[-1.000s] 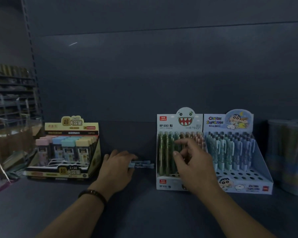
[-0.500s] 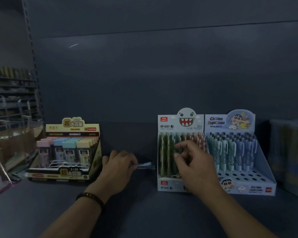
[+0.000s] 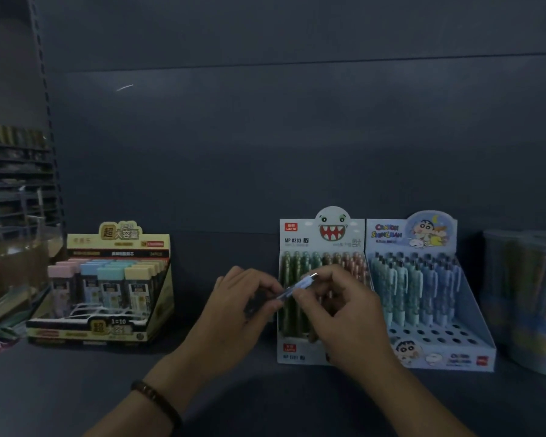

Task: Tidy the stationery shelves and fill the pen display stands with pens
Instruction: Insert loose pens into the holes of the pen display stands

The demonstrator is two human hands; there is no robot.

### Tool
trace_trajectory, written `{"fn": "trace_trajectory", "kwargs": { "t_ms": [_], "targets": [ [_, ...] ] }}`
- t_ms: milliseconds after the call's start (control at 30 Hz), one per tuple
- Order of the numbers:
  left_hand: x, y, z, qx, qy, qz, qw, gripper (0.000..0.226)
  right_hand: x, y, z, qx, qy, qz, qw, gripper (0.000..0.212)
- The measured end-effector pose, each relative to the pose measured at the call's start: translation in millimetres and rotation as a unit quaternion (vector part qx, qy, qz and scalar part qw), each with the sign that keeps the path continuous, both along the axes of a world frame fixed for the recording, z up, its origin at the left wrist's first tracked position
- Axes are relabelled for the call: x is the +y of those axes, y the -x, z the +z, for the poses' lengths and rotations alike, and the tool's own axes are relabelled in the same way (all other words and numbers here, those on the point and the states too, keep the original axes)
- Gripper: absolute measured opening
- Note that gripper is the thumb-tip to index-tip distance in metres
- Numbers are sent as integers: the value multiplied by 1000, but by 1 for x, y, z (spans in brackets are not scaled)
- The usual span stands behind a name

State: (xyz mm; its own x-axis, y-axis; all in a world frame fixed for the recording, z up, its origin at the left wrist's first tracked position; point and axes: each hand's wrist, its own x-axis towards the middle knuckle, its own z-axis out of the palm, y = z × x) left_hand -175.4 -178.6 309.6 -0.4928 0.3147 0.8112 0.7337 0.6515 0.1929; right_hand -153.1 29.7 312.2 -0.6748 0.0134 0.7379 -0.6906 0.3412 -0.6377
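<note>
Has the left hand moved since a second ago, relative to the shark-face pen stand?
Yes. The left hand has shifted right toward the shark-face pen stand and now holds a blue pen together with the right hand.

A pale blue pen (image 3: 297, 287) is held tilted, its silvery end raised to the right, pinched between the left hand (image 3: 240, 307) and the right hand (image 3: 344, 320) in front of the white monster-face stand (image 3: 298, 244), which is packed with green and, it seems, pinkish pens. Touching its right side, the blue cartoon stand (image 3: 388, 247) is filled with teal and blue pens at the back, bare holes being shown in front.
</note>
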Motion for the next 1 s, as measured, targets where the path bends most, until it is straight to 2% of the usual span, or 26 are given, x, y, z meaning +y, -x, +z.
{"fn": "trace_trajectory", "kwargs": {
  "t_ms": [100,333,400,500,633,700,800,1000],
  "targets": [
    [1,-1,0,22,-4,0,1000,27,0,2,1,7,23,8,1000,4],
    [24,-11,8,89,-40,9,995,20,0,-5,14,15,128,19,991,11],
    [43,-16,10,77,-58,-2,995,20,11,-11,26,24,151,14,988,10],
    [76,-24,14,72,-101,-10,992,19,34,-24,40,18,138,20,990,13],
    [128,-35,28,88,-111,-11,990,19,81,-36,52,39,131,6,991,20],
    [152,-41,34,66,-91,-24,993,19,112,-35,58,69,111,-50,990,29],
    [185,-48,30,38,-7,-25,999,20,158,-28,61,107,72,-155,980,39],
    [227,-38,-2,18,137,17,990,16,211,-7,38,154,25,-243,957,36]
  ]
}}
